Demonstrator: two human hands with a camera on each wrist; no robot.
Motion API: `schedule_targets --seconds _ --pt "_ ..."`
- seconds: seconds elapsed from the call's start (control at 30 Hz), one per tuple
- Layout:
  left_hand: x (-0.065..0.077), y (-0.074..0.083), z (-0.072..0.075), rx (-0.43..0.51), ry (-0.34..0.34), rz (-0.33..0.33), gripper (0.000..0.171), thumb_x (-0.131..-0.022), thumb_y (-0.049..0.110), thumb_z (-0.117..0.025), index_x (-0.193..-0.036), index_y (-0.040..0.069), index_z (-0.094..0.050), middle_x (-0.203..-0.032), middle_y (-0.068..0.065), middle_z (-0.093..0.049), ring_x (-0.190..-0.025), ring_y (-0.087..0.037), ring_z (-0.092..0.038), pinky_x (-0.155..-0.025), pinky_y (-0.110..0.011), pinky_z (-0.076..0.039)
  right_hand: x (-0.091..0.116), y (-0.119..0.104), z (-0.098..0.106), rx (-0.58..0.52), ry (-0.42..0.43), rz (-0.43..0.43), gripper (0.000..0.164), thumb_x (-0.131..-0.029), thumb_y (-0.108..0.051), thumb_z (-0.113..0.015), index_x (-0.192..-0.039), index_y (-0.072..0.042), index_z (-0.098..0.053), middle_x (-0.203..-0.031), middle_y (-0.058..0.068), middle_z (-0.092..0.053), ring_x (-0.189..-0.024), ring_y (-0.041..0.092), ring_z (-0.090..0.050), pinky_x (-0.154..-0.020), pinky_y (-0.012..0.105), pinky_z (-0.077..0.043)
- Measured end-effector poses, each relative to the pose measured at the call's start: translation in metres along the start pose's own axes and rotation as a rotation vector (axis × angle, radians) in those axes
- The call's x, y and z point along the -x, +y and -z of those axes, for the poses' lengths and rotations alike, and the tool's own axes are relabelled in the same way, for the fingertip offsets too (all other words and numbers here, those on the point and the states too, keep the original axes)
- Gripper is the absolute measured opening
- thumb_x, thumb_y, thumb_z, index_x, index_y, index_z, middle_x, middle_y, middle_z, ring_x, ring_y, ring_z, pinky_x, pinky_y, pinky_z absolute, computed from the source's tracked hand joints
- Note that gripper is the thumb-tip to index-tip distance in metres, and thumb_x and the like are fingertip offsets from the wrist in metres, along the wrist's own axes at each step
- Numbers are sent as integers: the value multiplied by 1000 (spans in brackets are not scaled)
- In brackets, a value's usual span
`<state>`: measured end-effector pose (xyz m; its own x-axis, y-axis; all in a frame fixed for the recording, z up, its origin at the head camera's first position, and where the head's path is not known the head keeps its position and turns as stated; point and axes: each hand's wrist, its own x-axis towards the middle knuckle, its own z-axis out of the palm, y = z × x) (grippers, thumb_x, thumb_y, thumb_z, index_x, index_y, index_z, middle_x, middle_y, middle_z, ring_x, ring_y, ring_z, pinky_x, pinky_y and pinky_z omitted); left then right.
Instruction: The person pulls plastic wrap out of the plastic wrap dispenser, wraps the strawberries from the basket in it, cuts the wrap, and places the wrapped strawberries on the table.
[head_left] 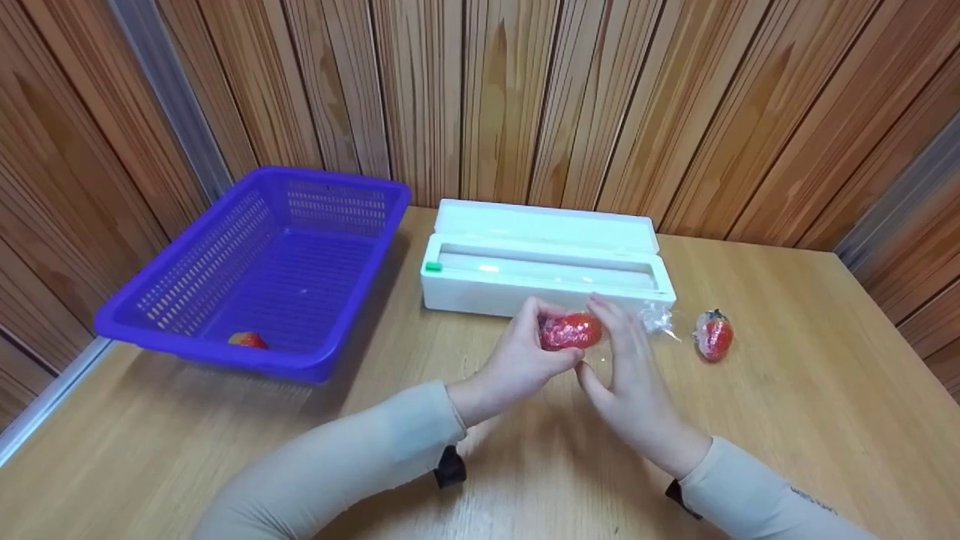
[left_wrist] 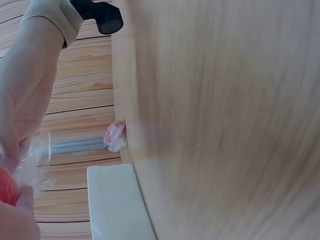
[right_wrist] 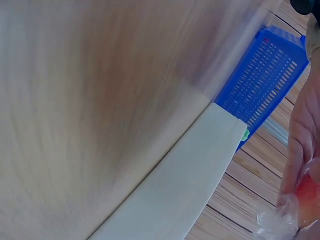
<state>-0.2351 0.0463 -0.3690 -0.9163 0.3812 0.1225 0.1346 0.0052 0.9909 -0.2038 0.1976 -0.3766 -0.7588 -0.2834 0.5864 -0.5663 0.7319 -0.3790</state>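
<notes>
A red fruit (head_left: pixel 573 331) in shiny clear plastic film is gripped by my left hand (head_left: pixel 525 349), its fingers and thumb round one end. My right hand (head_left: pixel 634 375) is at the other end, with thumb and index finger extended and apart, close to the fruit. Loose clear film (head_left: pixel 657 318) sticks out past the right hand. The left wrist view also shows crumpled film (left_wrist: pixel 35 162) between the hands. A second wrapped red fruit (head_left: pixel 714 335) with a dark top lies to the right.
Behind the hands stands a long white box (head_left: pixel 480 295) with its lid raised and a green piece at its left end. At left is a purple slotted basket (head_left: pixel 367 281) holding a red-yellow fruit (head_left: pixel 248 340). A wood-panelled wall (head_left: pixel 499 97) closes off the table's back.
</notes>
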Motion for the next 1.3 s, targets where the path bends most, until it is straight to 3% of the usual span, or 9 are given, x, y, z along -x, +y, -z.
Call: schedule_targets --seconds 0.17,0.3,0.5,0.6,0.7,0.83,1.0,1.13,1.3 --pt "3 3 2 3 -33 -54 43 -74 -5 -60 -107 11 -38 -118 1 -45 -109 -14 -49 -87 -23 -47 -1 3 4 -83 14 -47 80 -71 3 -63 -136 -20 -24 -141 4 -26 -131 20 -21 -105 54 -19" --pt "7 2 2 -7 -58 -69 42 -74 -9 -57 -103 13 -38 -121 4 -43 -113 -12 -46 -87 -22 -46 -1 4 5 -176 -16 -134 81 -71 7 -58 -137 -27 -23 -143 1 -24 -133 19 -17 -104 56 -17" --pt "9 1 0 2 -89 -117 42 -74 -14 -53 -102 12 -36 -124 -2 -42 -114 -11 -45 -88 -22 -46 -1 2 6 -332 -85 -230 82 -73 11 -51 -135 -35 -24 -145 -9 -19 -135 15 -13 -101 60 -19" --pt "9 2 -1 55 -105 -150 43 -72 -18 -50 -103 7 -35 -124 -4 -41 -115 -15 -44 -89 -25 -45 -1 0 6 -466 -100 -269 76 -72 14 -46 -132 -30 -31 -144 -8 -19 -135 16 -12 -105 57 -16" --pt "10 1 -3 79 -107 -166 43 -71 -20 -49 -103 5 -34 -123 -3 -41 -116 -16 -43 -90 -25 -45 -3 -1 6 -628 -108 -328 66 -74 16 -42 -129 -19 -33 -144 -3 -21 -134 14 -15 -109 37 -22" --pt "10 0 -4 63 -92 -175 44 -72 -19 -50 -103 7 -34 -123 -1 -39 -117 -15 -42 -91 -24 -44 -6 -4 8 -834 -129 -414 58 -75 16 -36 -127 -10 -30 -142 -2 -23 -128 12 -27 -92 16 -39" --pt "9 -1 -6 73 -90 -181 46 -72 -18 -47 -106 9 -32 -125 0 -35 -120 -14 -39 -93 -23 -42 -9 -10 13 -1100 -188 -495 55 -76 13 -30 -126 -9 -22 -137 1 -26 -124 14 -34 -94 19 -40" --pt "9 -2 -8 18 -78 -155 54 -75 -15 -49 -113 19 -33 -126 1 -30 -119 -12 -37 -94 -21 -41 -10 -13 16 -1296 -201 -530 49 -80 8 -24 -127 -7 -19 -134 8 -26 -124 16 -35 -98 21 -37" --pt "8 -5 -12 -73 -88 -149 70 -77 -13 -50 -129 31 -33 -133 8 -22 -123 -12 -32 -89 -18 -43 -11 -13 18 -1436 -195 -607 37 -96 -18 -14 -132 -10 -16 -136 4 -22 -125 11 -35 -99 19 -35"
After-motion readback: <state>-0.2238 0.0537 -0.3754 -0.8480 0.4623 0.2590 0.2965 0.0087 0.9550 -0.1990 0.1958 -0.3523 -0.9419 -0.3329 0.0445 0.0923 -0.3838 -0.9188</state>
